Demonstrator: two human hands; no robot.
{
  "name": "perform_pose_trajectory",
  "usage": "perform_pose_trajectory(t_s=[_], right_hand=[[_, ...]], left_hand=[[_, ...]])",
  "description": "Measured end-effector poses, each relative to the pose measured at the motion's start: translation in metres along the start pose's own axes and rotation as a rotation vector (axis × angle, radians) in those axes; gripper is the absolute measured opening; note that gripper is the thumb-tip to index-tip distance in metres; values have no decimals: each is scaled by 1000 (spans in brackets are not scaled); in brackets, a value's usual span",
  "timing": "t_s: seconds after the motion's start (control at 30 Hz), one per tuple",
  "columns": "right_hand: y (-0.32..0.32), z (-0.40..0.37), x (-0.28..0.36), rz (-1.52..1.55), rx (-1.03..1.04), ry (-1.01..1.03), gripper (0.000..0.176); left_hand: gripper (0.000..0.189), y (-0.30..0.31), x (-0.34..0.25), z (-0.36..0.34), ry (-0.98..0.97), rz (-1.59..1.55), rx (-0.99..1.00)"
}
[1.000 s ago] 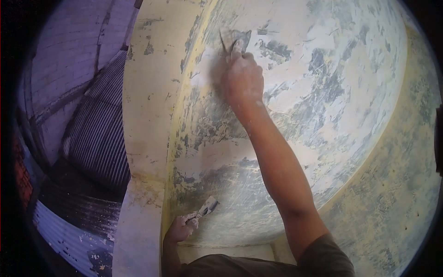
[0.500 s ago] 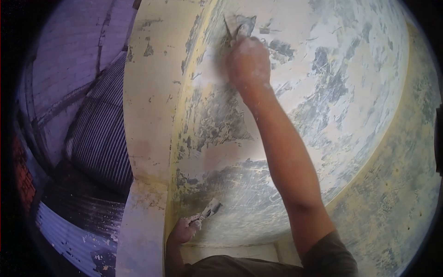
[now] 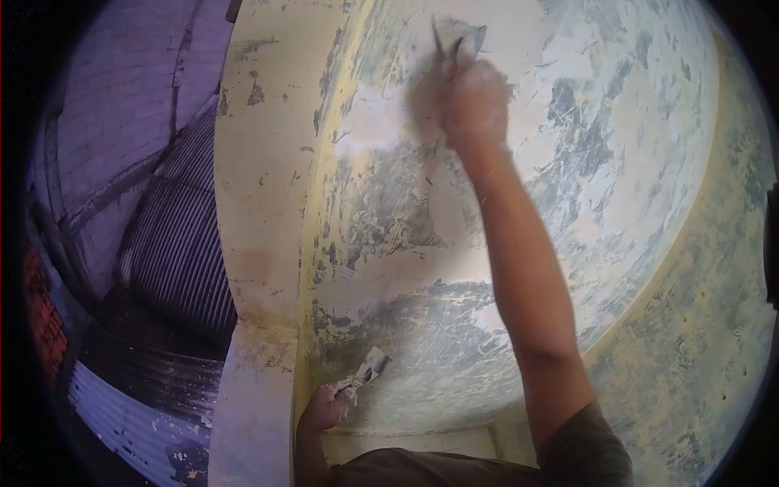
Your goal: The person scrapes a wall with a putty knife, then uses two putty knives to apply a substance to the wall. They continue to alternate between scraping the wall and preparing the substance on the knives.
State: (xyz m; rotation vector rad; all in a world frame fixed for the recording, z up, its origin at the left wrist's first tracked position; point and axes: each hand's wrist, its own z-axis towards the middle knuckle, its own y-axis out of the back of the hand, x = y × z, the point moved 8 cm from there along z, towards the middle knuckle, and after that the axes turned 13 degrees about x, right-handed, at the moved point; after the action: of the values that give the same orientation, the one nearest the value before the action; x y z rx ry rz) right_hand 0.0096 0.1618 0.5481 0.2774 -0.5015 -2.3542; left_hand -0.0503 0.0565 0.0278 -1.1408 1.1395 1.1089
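Near the top of the wall, my right hand (image 3: 477,101) is closed on a putty knife (image 3: 466,36), its blade against the surface and slightly smeared by motion. Pale filler is spread in patches over the grey, scraped wall (image 3: 389,203). Low at the left, my left hand (image 3: 326,406) grips a second putty knife (image 3: 373,367), blade pointing up and right. White paste clings to that knife's lower part and to the fingers.
A pale yellow wall edge (image 3: 260,187) runs vertically at left. Beyond it lie corrugated sheets (image 3: 182,235), a block wall (image 3: 114,105) and some red bricks (image 3: 42,316). At right, a mottled yellowish wall (image 3: 690,333) meets the patched one.
My right hand has moved right and slightly down with its putty knife. A pale filler streak now shows on the dark patch below it. My left hand has barely moved.
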Motion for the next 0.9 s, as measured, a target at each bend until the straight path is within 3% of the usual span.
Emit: perform_pose_trajectory(t_s=[0.2,0.3,0.37,0.4,0.43,0.5,0.67,0.83,0.9], right_hand=[[-30,-89,10,225,18,120,28],[8,-65,7,278,45,71,33],[28,-19,-9,208,-198,167,43],[33,8,-15,178,-148,87,44],[44,30,-11,106,-224,171,39],[59,66,-2,-22,-203,134,29],[35,70,7,186,136,-111,26],[-4,9,24,-15,-1,130,23],[-23,-21,21,141,124,55,22]], left_hand=[[36,5,12,0,-4,42,-7],[37,3,1,1,1,46,18],[39,3,8,3,-3,20,30],[39,3,10,4,-4,26,30],[40,4,13,4,21,7,27],[40,5,16,5,47,-13,21],[40,8,17,3,57,-39,-1],[38,7,10,2,-24,-54,7],[37,5,6,3,-17,-50,11]])
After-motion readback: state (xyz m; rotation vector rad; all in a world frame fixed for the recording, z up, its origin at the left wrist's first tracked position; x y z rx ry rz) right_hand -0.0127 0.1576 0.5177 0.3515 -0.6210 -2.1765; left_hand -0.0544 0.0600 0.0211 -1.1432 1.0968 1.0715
